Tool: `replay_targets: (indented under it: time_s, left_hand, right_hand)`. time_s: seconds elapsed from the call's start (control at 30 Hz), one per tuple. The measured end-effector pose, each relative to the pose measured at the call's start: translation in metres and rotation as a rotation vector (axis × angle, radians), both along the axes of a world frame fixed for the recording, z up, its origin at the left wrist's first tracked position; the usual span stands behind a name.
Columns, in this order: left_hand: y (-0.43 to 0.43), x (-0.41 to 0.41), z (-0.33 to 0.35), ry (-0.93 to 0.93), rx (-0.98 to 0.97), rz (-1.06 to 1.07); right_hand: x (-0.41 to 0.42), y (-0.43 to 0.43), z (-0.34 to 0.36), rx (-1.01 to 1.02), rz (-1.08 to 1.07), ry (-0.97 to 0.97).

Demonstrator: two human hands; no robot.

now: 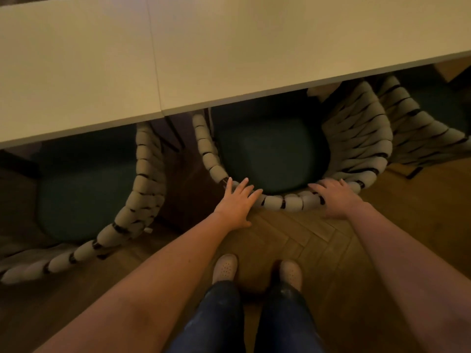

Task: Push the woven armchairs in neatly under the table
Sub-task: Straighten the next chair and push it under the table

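Note:
A woven armchair (288, 203) with a pale wrapped rim and a dark green seat cushion stands in front of me, its front part under the white table (229, 59). My left hand (235, 203) lies flat on the left of the chair's back rim, fingers spread. On the right of the same rim rests my right hand (336, 197), also flat with fingers apart. Neither hand grips the rim. A second woven armchair (142, 187) stands to the left, partly under the table and angled. A third woven armchair (418, 128) shows at the right.
The floor (293, 240) is herringbone wood. My two feet in light shoes (225, 267) stand just behind the middle chair. A seam (155, 59) runs across the tabletop. The chairs stand close side by side.

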State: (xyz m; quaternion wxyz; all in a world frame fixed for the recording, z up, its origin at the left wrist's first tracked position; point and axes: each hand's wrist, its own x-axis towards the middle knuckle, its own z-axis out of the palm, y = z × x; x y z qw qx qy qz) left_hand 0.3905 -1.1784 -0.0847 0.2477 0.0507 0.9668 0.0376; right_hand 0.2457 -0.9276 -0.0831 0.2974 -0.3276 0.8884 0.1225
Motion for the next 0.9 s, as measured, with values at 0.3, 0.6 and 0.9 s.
replay_targets:
  time_s: [0.3, 0.6, 0.9]
  left_hand:
    - [0.071, -0.055, -0.016, -0.154, -0.197, 0.239]
    - [0.088, -0.048, -0.008, -0.135, -0.226, 0.312]
    - [0.097, -0.034, -0.011, -0.166, -0.207, 0.339]
  right_hand:
    - [-0.071, 0.064, -0.015, -0.033, 0.203, 0.001]
    - [-0.113, 0.09, -0.02, 0.019, 0.401, 0.026]
    - [-0.102, 0.096, -0.02, 0.034, 0.438, 0.039]
